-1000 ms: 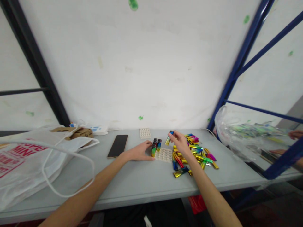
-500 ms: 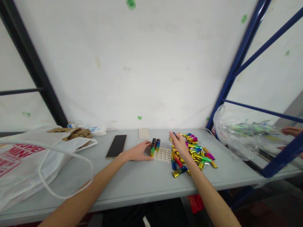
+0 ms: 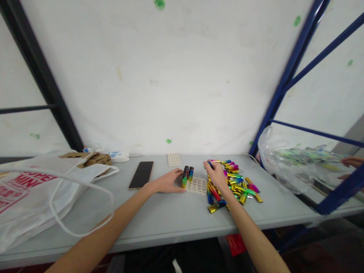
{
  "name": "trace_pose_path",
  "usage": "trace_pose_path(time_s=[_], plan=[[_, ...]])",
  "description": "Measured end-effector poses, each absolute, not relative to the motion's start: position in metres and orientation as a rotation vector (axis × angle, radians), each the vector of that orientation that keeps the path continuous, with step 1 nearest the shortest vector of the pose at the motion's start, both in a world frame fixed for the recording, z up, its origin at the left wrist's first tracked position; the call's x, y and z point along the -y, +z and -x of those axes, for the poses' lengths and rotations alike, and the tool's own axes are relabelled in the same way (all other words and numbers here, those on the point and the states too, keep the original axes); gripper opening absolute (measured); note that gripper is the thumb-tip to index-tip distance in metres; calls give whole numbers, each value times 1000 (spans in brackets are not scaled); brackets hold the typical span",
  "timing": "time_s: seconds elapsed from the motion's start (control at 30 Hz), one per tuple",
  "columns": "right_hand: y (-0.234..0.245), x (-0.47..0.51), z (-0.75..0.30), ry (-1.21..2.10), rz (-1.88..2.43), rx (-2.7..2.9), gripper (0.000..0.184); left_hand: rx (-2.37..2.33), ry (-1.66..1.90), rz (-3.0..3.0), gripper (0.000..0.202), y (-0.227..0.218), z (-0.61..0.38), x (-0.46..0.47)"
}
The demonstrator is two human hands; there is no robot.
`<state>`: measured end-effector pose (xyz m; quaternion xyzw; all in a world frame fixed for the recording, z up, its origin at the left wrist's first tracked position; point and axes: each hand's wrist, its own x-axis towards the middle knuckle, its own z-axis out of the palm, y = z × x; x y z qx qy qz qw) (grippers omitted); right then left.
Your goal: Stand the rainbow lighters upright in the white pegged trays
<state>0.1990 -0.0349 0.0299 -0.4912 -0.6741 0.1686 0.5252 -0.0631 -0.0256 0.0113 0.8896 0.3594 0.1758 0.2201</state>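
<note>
My left hand (image 3: pixel 167 182) lies flat on the grey table (image 3: pixel 170 216), its fingers stretched out against the left edge of a white socket tray (image 3: pixel 198 186). Several shiny multicoloured lighters (image 3: pixel 187 174) stand upright in the tray's far left corner. My right hand (image 3: pixel 215 176) hovers just right of the tray, over the near left side of a loose pile of lighters (image 3: pixel 237 184). Its fingers are pinched on one blue-tipped lighter (image 3: pixel 209 163).
A second white tray (image 3: pixel 174 159) lies at the back, a dark phone (image 3: pixel 141 174) to its left. A white plastic bag (image 3: pixel 34 197) and a cardboard box (image 3: pixel 88 159) fill the left. A clear bag (image 3: pixel 287 163) and another person's hand (image 3: pixel 351 162) are at the right.
My right hand has sunk a little towards the pile, still with the lighter, which now points more level. My left hand stays by the tray.
</note>
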Motion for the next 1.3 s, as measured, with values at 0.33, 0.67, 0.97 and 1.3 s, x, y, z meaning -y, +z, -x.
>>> trace_pose_path(time_s=[0.33, 0.67, 0.97, 1.3], plan=[[30, 38, -196, 370, 1165, 1706, 42, -962, 503, -2483, 71, 6, 64, 22], [49, 45, -202, 197, 1057, 2135, 44, -1038, 559, -2519, 75, 8, 56, 27], [43, 46, -193, 469, 1097, 2286, 38, -1013, 561, -2498, 72, 4, 56, 25], [38, 41, -185, 130, 1281, 2504, 24, -992, 579, -2492, 74, 2, 55, 24]])
